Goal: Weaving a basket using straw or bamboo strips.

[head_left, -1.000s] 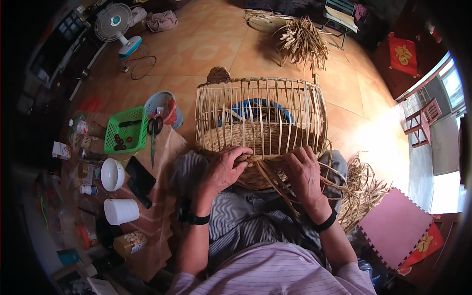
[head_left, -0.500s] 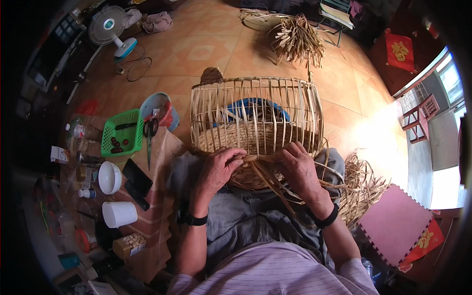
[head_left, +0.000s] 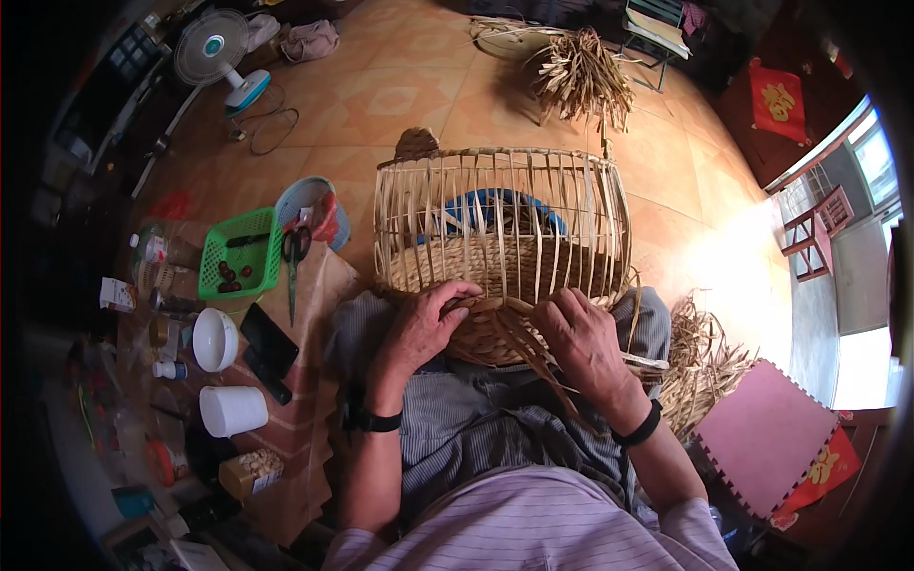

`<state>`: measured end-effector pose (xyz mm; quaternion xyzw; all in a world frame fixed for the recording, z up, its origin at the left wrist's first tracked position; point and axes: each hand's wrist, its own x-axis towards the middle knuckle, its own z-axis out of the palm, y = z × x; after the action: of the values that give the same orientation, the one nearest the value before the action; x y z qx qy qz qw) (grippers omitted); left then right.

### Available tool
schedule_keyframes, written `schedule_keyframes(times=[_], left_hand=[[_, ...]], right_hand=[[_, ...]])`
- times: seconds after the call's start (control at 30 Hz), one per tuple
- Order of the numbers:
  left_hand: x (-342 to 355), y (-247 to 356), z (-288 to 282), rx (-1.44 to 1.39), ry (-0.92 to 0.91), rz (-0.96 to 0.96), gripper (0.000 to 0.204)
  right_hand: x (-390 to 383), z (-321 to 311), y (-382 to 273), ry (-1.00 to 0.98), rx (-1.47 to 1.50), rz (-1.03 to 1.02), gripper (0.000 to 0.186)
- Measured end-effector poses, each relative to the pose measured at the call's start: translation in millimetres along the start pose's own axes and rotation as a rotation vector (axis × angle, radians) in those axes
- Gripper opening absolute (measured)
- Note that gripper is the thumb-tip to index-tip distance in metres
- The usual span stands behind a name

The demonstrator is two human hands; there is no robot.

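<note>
Hands press on the half-woven, round bamboo basket [head_left: 502, 252] resting on the lap, left hand [head_left: 426, 324] pinning the woven band, right hand [head_left: 583, 341] clasping loose strips [head_left: 533, 352]; tight, even tension seems best.

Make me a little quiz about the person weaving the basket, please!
1. True or false: both hands touch the woven basket.
2. What lies on the green tray's right edge? A) scissors B) a spoon C) a phone
3. Fill in: the pink foam mat lies on the person's ____ side.

Key: 1 true; 2 A, the scissors; 3 right.
</note>
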<state>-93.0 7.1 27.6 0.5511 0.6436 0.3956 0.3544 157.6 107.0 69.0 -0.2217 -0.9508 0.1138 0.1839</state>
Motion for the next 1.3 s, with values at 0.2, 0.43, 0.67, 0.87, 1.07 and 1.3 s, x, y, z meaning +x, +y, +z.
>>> schedule_keyframes(times=[0.2,0.43,0.67,0.87,1.07,1.3], left_hand=[[4.7,-2.3,2.4,0.019,-0.001,0.082,0.027],[2.5,-0.3,1.6,0.020,0.010,0.050,0.025],[2.4,5.2,-0.8,0.071,0.008,0.080,0.024],[2.4,5.7,-2.4,0.075,-0.037,0.047,0.025],[2.4,3.0,-3.3,0.049,-0.067,0.048,0.027],[2.8,3.2,-6.7,0.033,-0.050,0.115,0.028]], right_hand=[[-24.2,1.1,29.4,0.013,0.033,0.160,0.017],[-42.8,-4.4,44.3,0.060,0.844,0.597,0.010],[-16.6,5.6,26.7,-0.029,0.451,0.299,0.017],[2.5,13.9,15.2,-0.049,0.551,0.506,0.019],[-1.5,23.0,33.8,-0.075,0.874,0.501,0.015],[-1.9,20.7,37.3,-0.127,1.110,0.580,0.015]])
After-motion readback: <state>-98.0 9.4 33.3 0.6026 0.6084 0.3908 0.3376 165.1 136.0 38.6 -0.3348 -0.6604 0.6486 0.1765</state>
